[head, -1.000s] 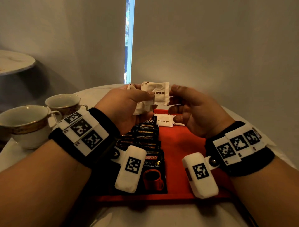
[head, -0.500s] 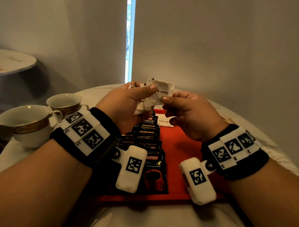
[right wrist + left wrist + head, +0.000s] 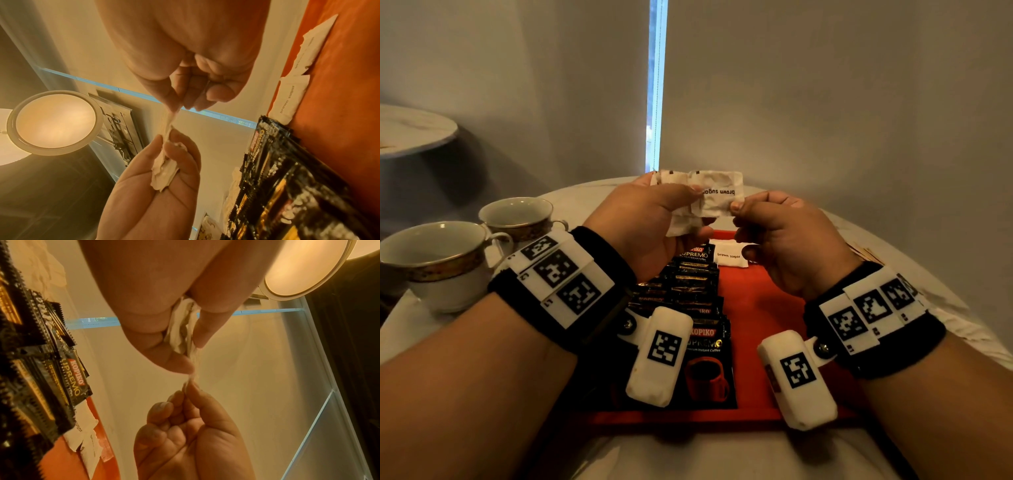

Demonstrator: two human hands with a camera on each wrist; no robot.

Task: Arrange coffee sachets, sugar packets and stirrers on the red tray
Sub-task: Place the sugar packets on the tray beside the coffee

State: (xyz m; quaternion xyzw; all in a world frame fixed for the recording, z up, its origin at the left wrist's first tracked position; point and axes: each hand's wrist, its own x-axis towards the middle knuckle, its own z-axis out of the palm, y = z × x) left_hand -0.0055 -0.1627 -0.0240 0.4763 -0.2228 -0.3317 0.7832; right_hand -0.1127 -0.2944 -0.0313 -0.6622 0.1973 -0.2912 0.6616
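In mid-frame of the head view, above the far end of the flat red tray [image 3: 756, 308], the left hand [image 3: 650, 222] holds a bunch of crinkled white paper brown-sugar packets [image 3: 709, 197], its grip closed round them. The right hand [image 3: 784, 236] pinches the front packet's right edge between thumb and forefinger. On the tray, glossy black foil coffee sachets [image 3: 698, 301] with serrated edges overlap in a column; flat white sugar packets [image 3: 729, 255] lie beside their far end. Two gold-banded white porcelain cups [image 3: 441, 260] stand on the pale round bench [image 3: 962, 329] at left.
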